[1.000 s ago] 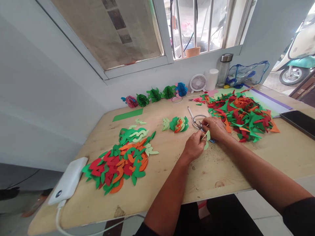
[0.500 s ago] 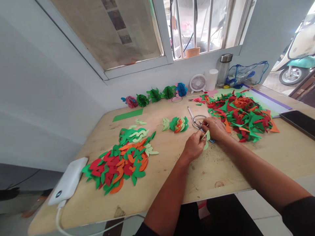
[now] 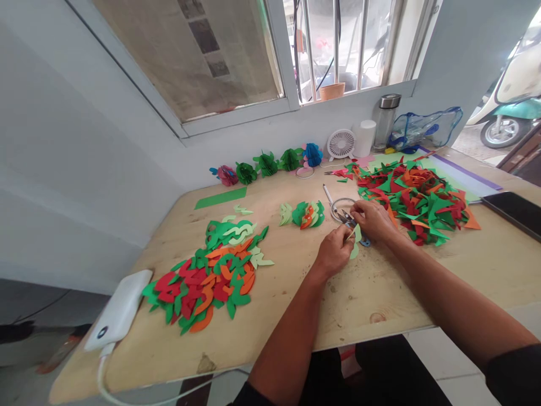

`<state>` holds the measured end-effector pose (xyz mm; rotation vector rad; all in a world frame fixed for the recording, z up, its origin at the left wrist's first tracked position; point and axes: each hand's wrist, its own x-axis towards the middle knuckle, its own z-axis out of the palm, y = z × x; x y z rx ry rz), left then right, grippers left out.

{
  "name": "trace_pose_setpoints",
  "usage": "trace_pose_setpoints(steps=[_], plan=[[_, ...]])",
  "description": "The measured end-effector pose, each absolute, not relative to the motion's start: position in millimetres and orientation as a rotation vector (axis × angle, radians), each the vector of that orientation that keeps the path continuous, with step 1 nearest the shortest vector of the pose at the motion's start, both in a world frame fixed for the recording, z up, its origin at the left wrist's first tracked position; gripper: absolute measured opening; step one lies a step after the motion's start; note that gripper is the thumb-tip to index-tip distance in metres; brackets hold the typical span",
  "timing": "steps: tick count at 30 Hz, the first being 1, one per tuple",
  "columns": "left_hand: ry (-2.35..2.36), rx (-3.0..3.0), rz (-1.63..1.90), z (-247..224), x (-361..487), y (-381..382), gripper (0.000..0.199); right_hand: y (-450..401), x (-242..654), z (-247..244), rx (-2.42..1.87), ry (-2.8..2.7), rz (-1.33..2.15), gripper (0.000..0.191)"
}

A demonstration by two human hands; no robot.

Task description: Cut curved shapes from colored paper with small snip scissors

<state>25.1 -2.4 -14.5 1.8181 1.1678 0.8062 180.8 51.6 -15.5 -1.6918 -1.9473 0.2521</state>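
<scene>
My left hand (image 3: 336,248) is closed in a pinch on a light green paper cutout (image 3: 355,248) with curved edges. My right hand (image 3: 374,219) is just right of it, thumb and fingertips pressed together; whatever is between them is too small to tell. Below the right fingers, a pair of scissors (image 3: 345,216) with blue handles lies on the table, partly covered by both hands. A round ring (image 3: 339,202) and a white pen (image 3: 328,194) lie just beyond. Left of my hands stand folded paper cutouts in light green (image 3: 285,214) and green with orange (image 3: 308,215).
A heap of curved paper cutouts (image 3: 211,276) spreads on the left, with a white power bank (image 3: 118,310) at the edge. Paper scraps (image 3: 418,197) pile up on the right beside a phone (image 3: 515,211). Paper ornaments (image 3: 267,163), a small fan (image 3: 341,144) and a bottle (image 3: 385,121) line the wall.
My right hand has shifted slightly to the right, so more of the scissors shows. My left hand keeps the light green cutout almost where it was.
</scene>
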Motion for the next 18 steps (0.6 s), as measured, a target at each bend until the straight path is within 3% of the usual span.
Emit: trace_pose_setpoints(steps=[4, 9, 18], plan=[[1.071, 1.537, 1.010, -18, 26, 1, 0.005, 50, 179, -12, -1.625, -1.717, 0.550, 0.014], [1.070, 1.070, 1.275, -9, 23, 6, 0.014, 48, 177, -7, -1.246, -1.399, 1.140, 0.020], [1.193, 0.890, 1.419, 0, 16, 8, 0.012, 26, 163, 13, -0.965, -1.221, 1.591, 0.026]])
